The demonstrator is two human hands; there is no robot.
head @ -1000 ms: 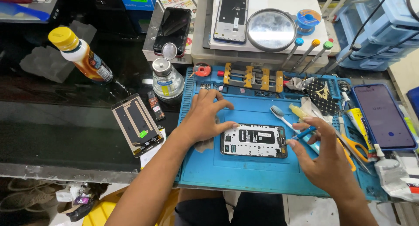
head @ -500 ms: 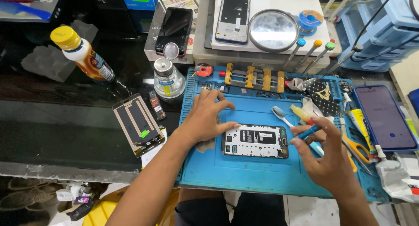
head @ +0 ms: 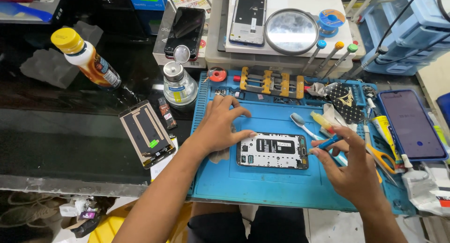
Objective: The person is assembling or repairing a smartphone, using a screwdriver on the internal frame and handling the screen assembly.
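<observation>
Left hand (head: 220, 125) is spread flat, fingers apart, thumb tip touching the left edge of the opened phone (head: 273, 150), which lies mid blue mat (head: 262, 186). Right hand (head: 352, 168) pinches a blue tool (head: 329, 141) at the phone's right end. Black bench (head: 56, 144) on the left holds a dispenser bottle (head: 179, 86) with clear liquid and an orange bottle (head: 86, 59).

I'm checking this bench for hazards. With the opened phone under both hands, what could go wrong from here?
The right hand holds a blue tool at the phone edge; a slip might scratch the exposed parts. The left hand only presses one end, so the phone could pivot. The dispenser bottle stands close by the mat; a knock could tip it.
</observation>
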